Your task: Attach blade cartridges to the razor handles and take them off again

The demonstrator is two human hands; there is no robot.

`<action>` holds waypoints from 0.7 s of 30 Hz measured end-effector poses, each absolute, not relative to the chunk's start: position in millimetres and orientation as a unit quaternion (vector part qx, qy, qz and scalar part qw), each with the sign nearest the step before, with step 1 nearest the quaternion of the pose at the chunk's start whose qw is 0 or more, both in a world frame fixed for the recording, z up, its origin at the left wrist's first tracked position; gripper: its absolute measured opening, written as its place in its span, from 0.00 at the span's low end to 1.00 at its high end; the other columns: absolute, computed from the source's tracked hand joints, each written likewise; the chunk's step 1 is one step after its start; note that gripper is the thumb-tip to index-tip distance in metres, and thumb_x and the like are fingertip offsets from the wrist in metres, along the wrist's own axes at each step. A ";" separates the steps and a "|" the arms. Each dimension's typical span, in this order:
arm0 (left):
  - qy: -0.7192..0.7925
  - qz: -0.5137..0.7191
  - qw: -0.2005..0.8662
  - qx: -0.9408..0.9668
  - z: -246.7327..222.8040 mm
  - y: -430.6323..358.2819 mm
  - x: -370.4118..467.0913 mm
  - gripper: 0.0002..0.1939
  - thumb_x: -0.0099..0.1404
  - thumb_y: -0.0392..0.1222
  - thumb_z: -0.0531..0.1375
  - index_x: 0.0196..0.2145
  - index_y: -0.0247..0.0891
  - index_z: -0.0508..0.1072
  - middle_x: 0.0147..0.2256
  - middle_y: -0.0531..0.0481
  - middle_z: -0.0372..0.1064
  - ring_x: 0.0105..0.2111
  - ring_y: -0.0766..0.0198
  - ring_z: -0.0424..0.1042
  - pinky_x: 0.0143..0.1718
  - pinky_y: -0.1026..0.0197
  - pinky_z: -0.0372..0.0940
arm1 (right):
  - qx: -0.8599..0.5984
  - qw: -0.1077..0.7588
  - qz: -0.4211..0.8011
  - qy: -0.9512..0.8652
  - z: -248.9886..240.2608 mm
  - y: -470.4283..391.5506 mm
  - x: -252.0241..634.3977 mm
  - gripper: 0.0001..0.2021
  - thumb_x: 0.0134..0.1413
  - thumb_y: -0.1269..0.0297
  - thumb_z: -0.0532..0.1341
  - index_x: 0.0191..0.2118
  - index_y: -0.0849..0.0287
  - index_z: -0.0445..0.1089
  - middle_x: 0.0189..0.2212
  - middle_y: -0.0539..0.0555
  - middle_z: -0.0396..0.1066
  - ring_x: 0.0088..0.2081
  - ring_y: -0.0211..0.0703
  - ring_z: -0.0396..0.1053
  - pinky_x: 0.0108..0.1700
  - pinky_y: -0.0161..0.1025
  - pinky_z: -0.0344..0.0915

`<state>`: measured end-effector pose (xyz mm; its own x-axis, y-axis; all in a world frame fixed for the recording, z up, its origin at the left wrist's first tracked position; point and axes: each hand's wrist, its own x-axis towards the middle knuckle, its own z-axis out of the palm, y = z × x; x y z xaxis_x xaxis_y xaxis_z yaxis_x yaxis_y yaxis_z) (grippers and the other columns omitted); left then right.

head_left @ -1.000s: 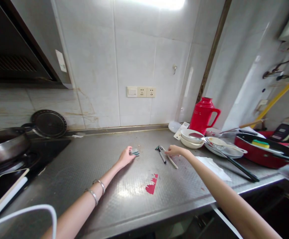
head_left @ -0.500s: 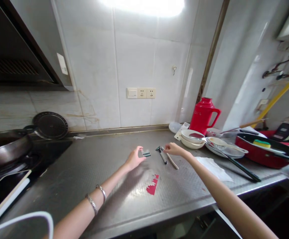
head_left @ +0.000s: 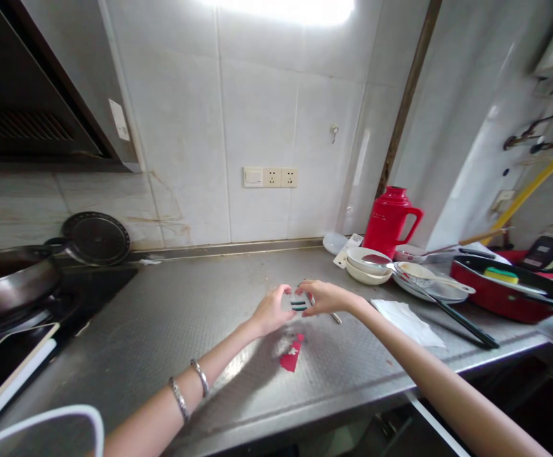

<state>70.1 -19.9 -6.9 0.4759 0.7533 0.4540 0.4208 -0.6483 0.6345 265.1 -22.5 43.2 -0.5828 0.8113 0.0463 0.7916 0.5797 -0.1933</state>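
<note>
Between my hands, above the counter [head_left: 200,317], is a small clear plastic case [head_left: 298,304] with two dark bars in it. My left hand [head_left: 272,311] grips its left side with thumb and fingers. From the right, my right hand [head_left: 326,297] has its fingers curled around the other side of the case. Below them lies a torn red piece [head_left: 291,357], flat on the metal. A thin pale stick [head_left: 336,318] pokes out from under my right hand, mostly covered. The razor beside it is hidden by that hand.
On the right stand a red thermos jug [head_left: 390,222], stacked bowls [head_left: 367,277], a white cloth [head_left: 407,322], a black-handled strainer [head_left: 466,324] and a red pan [head_left: 495,292]. At left are a pot [head_left: 14,279] on the stove and a tablet-like device [head_left: 9,368].
My right hand has moved left from beside the razor and stick to the case. My left hand has shifted slightly right and down, bringing the case along.
</note>
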 end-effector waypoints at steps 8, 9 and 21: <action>0.380 0.387 0.235 0.806 -19.9 -5.1 47.3 0.24 0.54 0.44 0.59 0.48 0.37 0.60 0.47 0.42 0.64 0.48 0.58 0.64 0.50 0.55 0.57 | -0.476 0.071 0.120 -0.868 38.2 9.1 306.8 0.26 0.37 0.57 0.65 0.47 0.59 0.67 0.42 0.56 0.65 0.34 0.41 0.66 0.36 0.34 0.60; 0.386 0.390 0.236 0.802 -23.0 -1.5 40.0 0.21 0.56 0.43 0.57 0.47 0.37 0.61 0.46 0.42 0.65 0.48 0.59 0.65 0.50 0.55 0.58 | -0.501 0.077 0.123 -0.853 35.8 15.1 318.7 0.27 0.37 0.59 0.64 0.47 0.61 0.66 0.43 0.57 0.65 0.35 0.41 0.66 0.37 0.34 0.61; 0.498 0.428 0.178 0.733 -59.4 47.8 -46.0 0.12 0.58 0.41 0.53 0.40 0.36 0.64 0.39 0.45 0.70 0.41 0.61 0.70 0.40 0.59 0.64 | -0.619 0.044 0.177 -0.764 -14.9 60.5 391.5 0.28 0.33 0.68 0.64 0.47 0.58 0.61 0.45 0.55 0.66 0.37 0.42 0.67 0.36 0.33 0.63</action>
